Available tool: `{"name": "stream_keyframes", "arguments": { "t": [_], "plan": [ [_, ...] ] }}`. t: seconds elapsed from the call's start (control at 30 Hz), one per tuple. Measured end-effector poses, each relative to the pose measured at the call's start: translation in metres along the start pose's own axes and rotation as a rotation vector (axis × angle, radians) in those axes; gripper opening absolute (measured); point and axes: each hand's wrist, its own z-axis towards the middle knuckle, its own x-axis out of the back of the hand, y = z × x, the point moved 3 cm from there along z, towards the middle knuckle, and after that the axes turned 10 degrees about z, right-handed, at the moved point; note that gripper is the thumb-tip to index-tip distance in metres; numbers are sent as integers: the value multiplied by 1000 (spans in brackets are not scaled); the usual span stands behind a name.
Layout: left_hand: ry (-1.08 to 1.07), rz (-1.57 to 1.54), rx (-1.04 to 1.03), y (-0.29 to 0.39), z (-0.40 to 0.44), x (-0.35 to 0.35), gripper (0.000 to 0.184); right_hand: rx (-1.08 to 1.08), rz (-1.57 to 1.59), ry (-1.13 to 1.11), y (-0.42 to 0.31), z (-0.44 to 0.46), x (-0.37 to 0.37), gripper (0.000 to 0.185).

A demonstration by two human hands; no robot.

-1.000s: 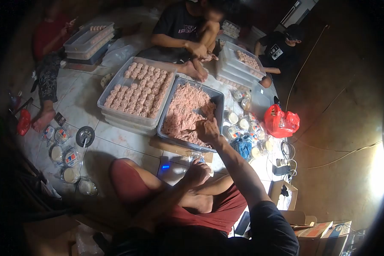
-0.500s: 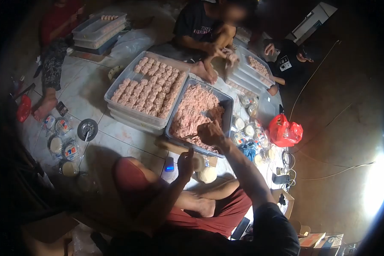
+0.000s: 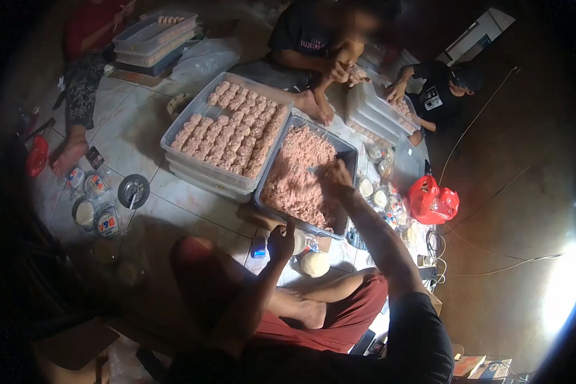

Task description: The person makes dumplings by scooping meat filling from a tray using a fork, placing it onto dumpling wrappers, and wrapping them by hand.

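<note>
My right hand (image 3: 336,178) is closed over the right side of a grey tub (image 3: 261,200) of pink minced meat (image 3: 294,182). Motion blur hides what is in its fingers. Nearer to me, my left hand (image 3: 280,242) holds a pale round wrapper (image 3: 299,242) by the tub's front edge. A thick pale round stack (image 3: 315,264) lies on the floor just beyond my crossed legs. Left of the tub, a clear plastic box (image 3: 170,142) contains rows of meat balls (image 3: 227,137), with a gap near its upper left.
Packaged round stacks (image 3: 107,222) and a dark dish (image 3: 134,191) lie at left. A red bag (image 3: 432,200) and more packages (image 3: 379,197) are at right. Three people (image 3: 310,41) sit beyond, near stacked boxes (image 3: 150,41). A small blue-lit device (image 3: 258,249) is by my left hand.
My left hand has risen from my legs with the wrapper, uncovering the round stack. My right hand has moved up and right over the meat. The view has shifted slightly.
</note>
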Motion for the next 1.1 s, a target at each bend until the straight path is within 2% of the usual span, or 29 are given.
{"name": "stream_keyframes", "arguments": {
  "t": [0.03, 0.07, 0.1, 0.17, 0.2, 0.23, 0.3, 0.33, 0.37, 0.4, 0.47, 0.5, 0.53, 0.57, 0.6, 0.63, 0.67, 0.7, 0.77, 0.83, 0.87, 0.9, 0.93, 0.97, 1.0, 1.03, 1.1],
  "plan": [
    [-62, -8, 14, 1, 1, 2, 77, -158, 63, 137, 13, 3, -8, 9],
    [-124, -19, 27, 1, 0, 3, 78, -158, 138, 306, 14, 1, -13, 9],
    [-125, -16, 30, 1, -3, 4, 78, -158, 141, 305, 3, -2, -26, 9],
    [-134, -17, 3, 5, 0, 5, 80, 169, -10, 289, -37, -7, -37, 12],
    [-127, -23, 0, 8, 2, 4, 80, 255, 114, 216, -32, -11, -29, 13],
    [-106, -4, -1, 8, 2, 4, 81, 254, 113, 218, -26, -13, -22, 13],
    [-83, 18, -9, 3, 4, 1, 81, 116, -4, -45, -2, -16, -21, 16],
    [-90, 1, -6, 0, 6, 0, 83, -88, 167, -196, 13, -18, -20, 19],
    [-101, -13, 3, -4, 5, -1, 85, -88, 170, -195, 12, -24, -34, 19],
    [-100, -8, 1, -6, 6, -1, 85, -149, 174, -54, 6, -30, -43, 19],
    [-146, -54, 48, -7, 7, -2, 81, -174, 110, -194, -5, -32, -54, 19],
    [-146, -47, 35, -4, 6, 0, 81, -150, 306, -33, -8, -42, -55, 16],
    [-237, -163, 80, -2, 4, 0, 76, -94, 496, 121, -11, -53, -56, 16],
    [-330, -279, 129, 2, 0, 1, 70, -89, 545, 73, -15, -63, -40, 18],
    [-376, -190, 83, 15, -7, 9, 73, -94, 545, 80, -15, -77, -45, 18],
    [-418, -103, 33, 28, -15, 18, 76, -60, 579, 292, -13, -98, -44, 14],
    [-397, -246, -15, 31, -26, 16, 67, -47, 591, 402, -10, -110, -33, 13],
    [-348, -250, -67, 28, -30, 11, 58, -31, 600, 511, -6, -122, -23, 12],
    [-247, -252, -169, 22, -38, 2, 43, -357, 1286, 225, -5, -147, 14, 19],
    [-811, -527, -150, 38, -44, 3, 36, -323, 1316, 272, -7, -171, 10, 18],
    [-838, -605, -115, 45, -48, 7, 44, -352, 1338, 341, -12, -184, 22, 16],
    [-846, -592, -118, 57, -51, 11, 44, -380, 1361, 410, -17, -195, 29, 14],
    [-919, -843, 51, 70, -52, 14, 53, -473, 1499, 340, -21, -204, 22, 14],
    [-973, -1093, 231, 80, -52, 19, 63, -514, 1595, 416, -29, -211, 20, 12],
    [-1006, -1193, 221, 89, -49, 26, 81, -539, 1567, 507, -39, -216, 23, 8],
    [-987, -1279, 175, 97, -49, 33, 83, -564, 1537, 594, -49, -220, 25, 3],
    [-899, -1460, 175, 116, -52, 40, 85, -392, 1074, 845, -64, -224, 33, 6]
  ]
}}
